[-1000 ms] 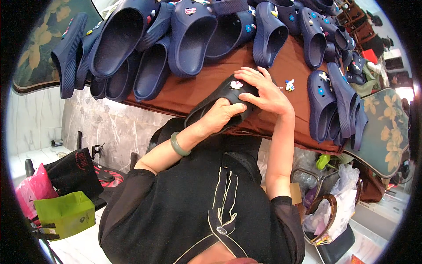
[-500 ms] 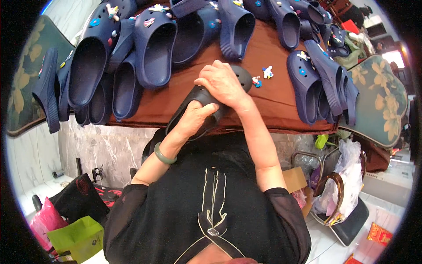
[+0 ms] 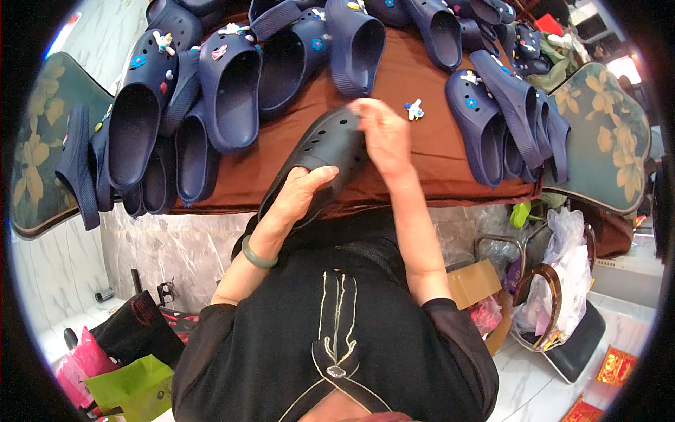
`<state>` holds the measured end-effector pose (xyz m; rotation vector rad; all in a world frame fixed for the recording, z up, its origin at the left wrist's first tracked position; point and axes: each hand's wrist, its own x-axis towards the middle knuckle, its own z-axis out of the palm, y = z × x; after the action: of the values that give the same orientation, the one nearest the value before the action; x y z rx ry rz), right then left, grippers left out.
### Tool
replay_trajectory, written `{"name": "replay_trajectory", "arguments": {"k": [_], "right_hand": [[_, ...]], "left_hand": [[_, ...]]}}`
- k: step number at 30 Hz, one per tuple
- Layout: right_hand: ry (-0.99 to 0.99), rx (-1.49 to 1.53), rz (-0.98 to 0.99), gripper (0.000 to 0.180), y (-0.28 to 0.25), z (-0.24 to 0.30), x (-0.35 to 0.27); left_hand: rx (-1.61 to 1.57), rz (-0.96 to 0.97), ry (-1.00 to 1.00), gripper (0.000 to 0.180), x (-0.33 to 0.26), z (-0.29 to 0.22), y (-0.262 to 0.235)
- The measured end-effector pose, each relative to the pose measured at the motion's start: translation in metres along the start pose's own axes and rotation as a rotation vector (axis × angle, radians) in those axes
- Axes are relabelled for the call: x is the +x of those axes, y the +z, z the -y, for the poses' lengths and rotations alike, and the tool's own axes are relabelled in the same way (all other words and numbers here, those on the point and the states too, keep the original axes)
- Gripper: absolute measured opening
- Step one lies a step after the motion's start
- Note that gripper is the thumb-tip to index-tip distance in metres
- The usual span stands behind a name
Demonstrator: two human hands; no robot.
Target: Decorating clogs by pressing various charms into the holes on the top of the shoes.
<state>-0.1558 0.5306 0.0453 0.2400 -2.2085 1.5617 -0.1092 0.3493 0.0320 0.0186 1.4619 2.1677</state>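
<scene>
A plain black clog [image 3: 314,149] with round holes in its upper is tilted over the table's near edge. My left hand [image 3: 301,191] grips it, the thumb lying across the upper and the other fingers out of sight. At the clog's toe, my right hand [image 3: 385,141] is closed with its fingertips bunched near the holes. Those fingertips are blurred, and whatever they hold is hidden. A small white and blue figure charm [image 3: 414,109] lies on the brown cloth right of that hand.
Navy clogs with charms stand on the brown-covered table [image 3: 422,162], grouped at left [image 3: 133,105], across the back and at right [image 3: 478,126]. Floral chair backs [image 3: 605,133] flank the table. Bags, a cardboard box [image 3: 474,283] and a stool [image 3: 576,344] are on the floor.
My right hand has come off the clog's upper and now pinches at its toe, baring the holes. The small red and blue charm no longer shows on the cloth. The view has shifted slightly.
</scene>
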Motion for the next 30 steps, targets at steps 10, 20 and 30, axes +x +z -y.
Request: {"name": "replay_trajectory", "arguments": {"k": [10,20,30], "right_hand": [[-0.021,-0.744,-0.200,0.018,-0.118,-0.095,-0.009],[0.057,-1.191,-0.059,0.035,-0.086,-0.085,0.012],[-0.091,-1.188,-0.054,0.018,-0.094,-0.076,0.010]], "left_hand": [[-0.045,0.035,0.003,0.036,-0.001,-0.002,0.004],[0.023,0.080,0.005,0.043,0.002,0.000,-0.001],[-0.020,0.109,0.005,0.043,0.000,-0.001,-0.001]]}}
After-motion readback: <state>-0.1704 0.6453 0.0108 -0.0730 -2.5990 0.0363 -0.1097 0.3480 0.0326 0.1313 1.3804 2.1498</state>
